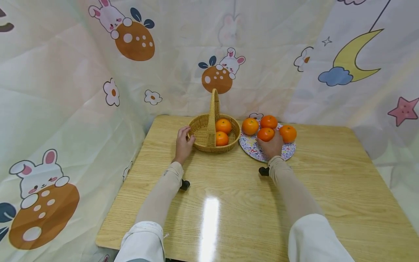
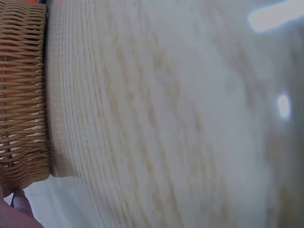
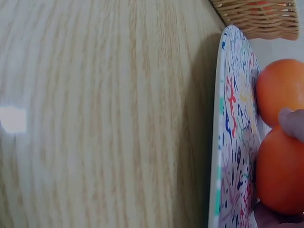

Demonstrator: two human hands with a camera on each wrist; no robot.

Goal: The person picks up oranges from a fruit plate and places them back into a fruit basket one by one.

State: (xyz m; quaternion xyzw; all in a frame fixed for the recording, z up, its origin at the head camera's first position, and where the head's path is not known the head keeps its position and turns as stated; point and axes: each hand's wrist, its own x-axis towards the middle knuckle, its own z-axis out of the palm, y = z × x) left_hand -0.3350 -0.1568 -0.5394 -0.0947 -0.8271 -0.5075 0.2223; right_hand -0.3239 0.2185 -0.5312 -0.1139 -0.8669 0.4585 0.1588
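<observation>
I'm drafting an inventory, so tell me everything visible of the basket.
The basket looks woven from tan wicker, oval, with one tall arched handle across its middle. It stands upright on the table, left of the patterned plate. Two orange fruits sit right of the handle; the left side shows bare weave. The left hand touches its left end.

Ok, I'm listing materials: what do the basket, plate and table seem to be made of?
Basket: probably wicker or rattan, low sheen, from its interlaced strands; woven plastic is possible.
Plate: melamine or ceramic, unclear which; smooth-looking, with coloured squiggles on white and a solid rim.
Table: wood or wood-look laminate, glossy, given its grain and bright reflections.
</observation>
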